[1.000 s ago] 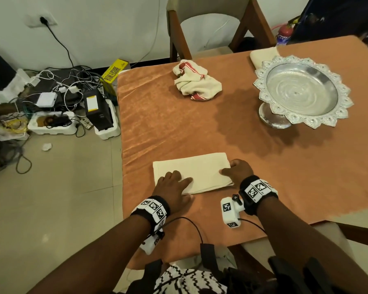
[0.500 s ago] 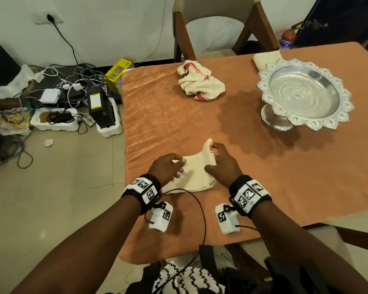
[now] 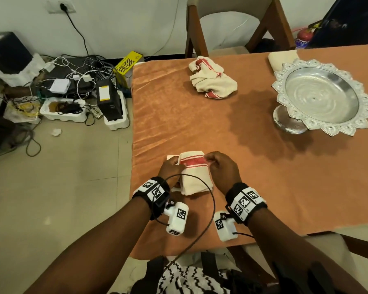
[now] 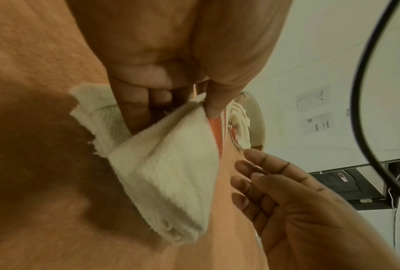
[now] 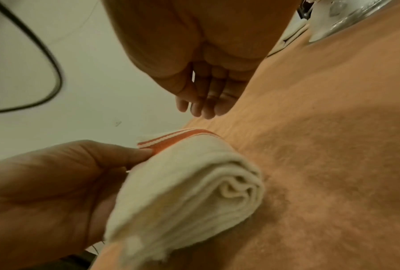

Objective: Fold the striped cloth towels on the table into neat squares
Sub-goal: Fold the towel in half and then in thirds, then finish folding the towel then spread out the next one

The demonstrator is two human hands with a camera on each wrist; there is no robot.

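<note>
A cream towel with a red stripe [image 3: 194, 174] lies folded into a narrow stack near the table's front left edge, stripe on top at the far end. My left hand [image 3: 174, 164] pinches its left far edge, thumb on top [image 4: 217, 98] and fingers underneath. My right hand [image 3: 210, 161] is at the right far corner; its fingers [image 5: 201, 104] hang fairly straight just above the cloth and hold nothing. A second striped towel [image 3: 212, 81] lies crumpled at the back of the table. A folded cream towel [image 3: 282, 59] sits behind the tray.
An ornate silver pedestal tray [image 3: 365, 102] stands at the right. The table wears an orange cloth [image 3: 200, 128]; its left edge is close to my left hand. A wooden chair [image 3: 227, 22] stands behind the table. Cables and boxes [image 3: 72, 92] litter the floor on the left.
The flat folded towel was folded over from right to left into a narrower stack with the red stripe now on top. My right hand has let go of it.
</note>
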